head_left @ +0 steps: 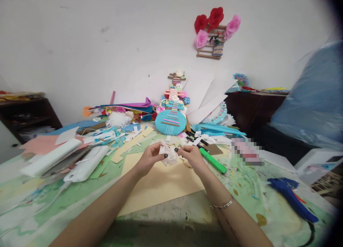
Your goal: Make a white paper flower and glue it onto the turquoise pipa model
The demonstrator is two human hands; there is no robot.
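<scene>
Between my two hands is a crumpled white paper piece (169, 157), shaped somewhat like a paper flower. My left hand (151, 157) pinches its left side, thumb in front. On its right side, my right hand (193, 157) grips the edge between thumb and fingers. Below them a cream sheet of paper (160, 190) lies flat on the table. Straight ahead a blue paper lute (170, 122) with strings stands upright, decorated along its neck. A green utility knife (213, 161) lies just right of my right hand.
A blue glue gun (293, 198) with a cord lies at the right. On the left are a white power strip (87, 164) and paper scraps (109, 135). Black pens (197, 140) lie beyond my right hand. A large blue plastic bag (311, 97) bulges at far right.
</scene>
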